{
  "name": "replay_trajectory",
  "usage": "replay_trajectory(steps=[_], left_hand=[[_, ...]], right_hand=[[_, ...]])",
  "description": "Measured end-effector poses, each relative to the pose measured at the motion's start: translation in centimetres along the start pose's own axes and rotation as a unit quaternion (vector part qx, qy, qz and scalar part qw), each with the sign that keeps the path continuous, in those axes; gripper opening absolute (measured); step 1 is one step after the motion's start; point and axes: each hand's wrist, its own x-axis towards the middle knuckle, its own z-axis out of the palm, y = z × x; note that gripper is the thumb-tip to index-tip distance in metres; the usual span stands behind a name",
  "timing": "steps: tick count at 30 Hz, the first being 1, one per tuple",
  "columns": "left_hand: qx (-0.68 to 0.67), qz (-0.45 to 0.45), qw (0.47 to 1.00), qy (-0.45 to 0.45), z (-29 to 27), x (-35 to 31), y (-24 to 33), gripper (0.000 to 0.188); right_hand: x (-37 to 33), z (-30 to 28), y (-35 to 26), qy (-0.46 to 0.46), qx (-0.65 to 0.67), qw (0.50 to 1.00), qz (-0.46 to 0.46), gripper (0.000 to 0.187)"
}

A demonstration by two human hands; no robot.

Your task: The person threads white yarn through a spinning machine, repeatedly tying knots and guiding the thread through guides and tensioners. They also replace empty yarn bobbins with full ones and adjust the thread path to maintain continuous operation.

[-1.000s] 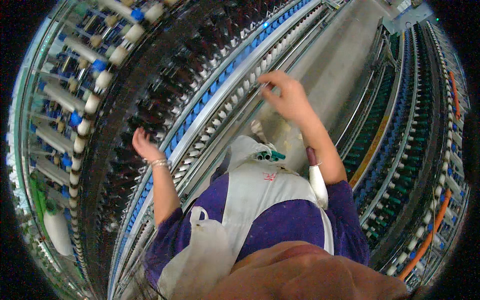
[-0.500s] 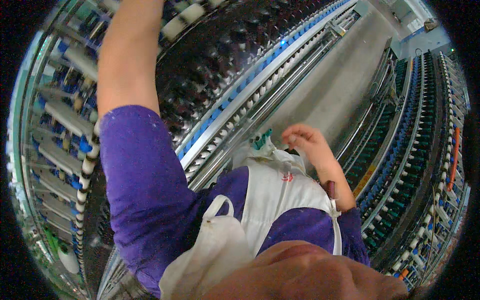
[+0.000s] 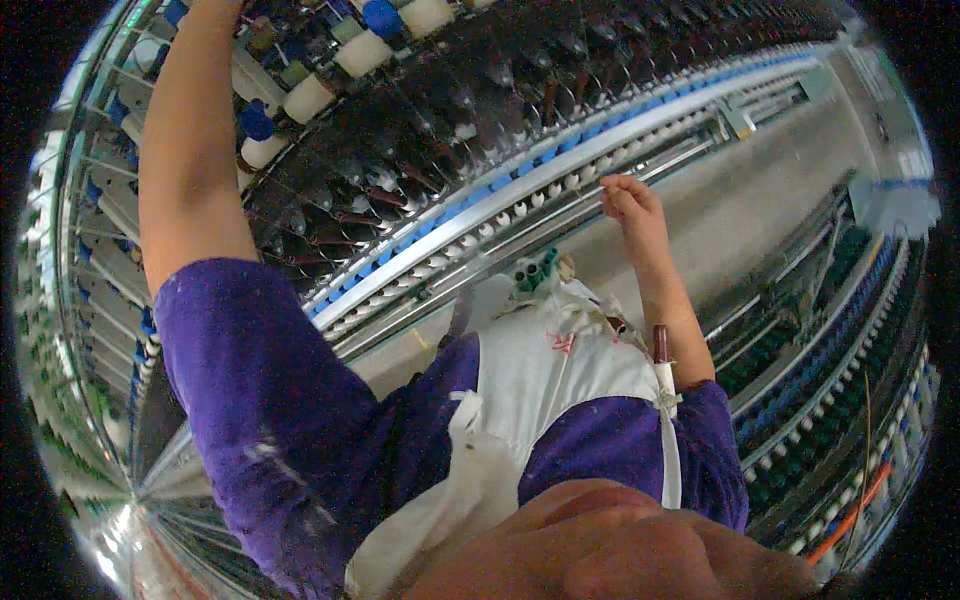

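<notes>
My left arm [image 3: 195,150], in a purple sleeve, stretches up over the spinning machine; its hand lies beyond the top edge. White rollers [image 3: 362,55] and blue knobs [image 3: 382,18] sit beside that forearm. My right hand [image 3: 632,200] is raised in front of me, its fingers curled and pressed together near the row of white spindle tips [image 3: 520,208]. Anything between those fingers is too small to make out. From the pocket of my white apron [image 3: 560,365] several green bobbin tubes [image 3: 535,275] stick out. A dark red tube [image 3: 660,343] is tucked at the apron strap.
A blue-and-white rail [image 3: 440,222] runs slantwise along the machine, with dark spindles [image 3: 400,185] behind it. Metal rods [image 3: 460,285] lie along its near side. Across the grey floor aisle [image 3: 770,165] stands a second machine [image 3: 840,350] with rows of bobbins.
My right hand has risen from near the apron pocket toward the machine rail. The view has turned, and my left arm now reaches farther toward the upper left.
</notes>
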Motion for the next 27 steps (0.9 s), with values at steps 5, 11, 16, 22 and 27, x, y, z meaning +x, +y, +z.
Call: replay_trajectory(steps=[5,11,16,22,27], left_hand=[[0.138,0.09,0.986,0.032,0.1,-3.1,8.4,0.05],[-0.14,0.282,0.947,-0.066,11.1,-4.9,14.7,0.04],[-0.072,0.199,0.976,-0.054,13.5,-2.3,13.8,0.038],[-0.041,0.137,0.99,-0.007,14.5,-0.7,13.0,0.035],[-0.045,0.139,0.987,0.063,14.7,-4.1,15.0,0.032]], right_hand=[[6.6,1.8,-1.9,-0.083,-0.002,0.996,0.024,0.016],[9.6,6.0,-2.1,-0.17,-0.021,0.985,0.027,0.013],[10.8,3.1,-1.7,-0.155,0.016,0.987,0.029,0.012],[14.8,-6.0,-1.9,-0.065,0.08,0.993,0.063,0.015],[18.1,-14.4,-3.0,-0.024,0.053,0.996,0.067,0.014]])
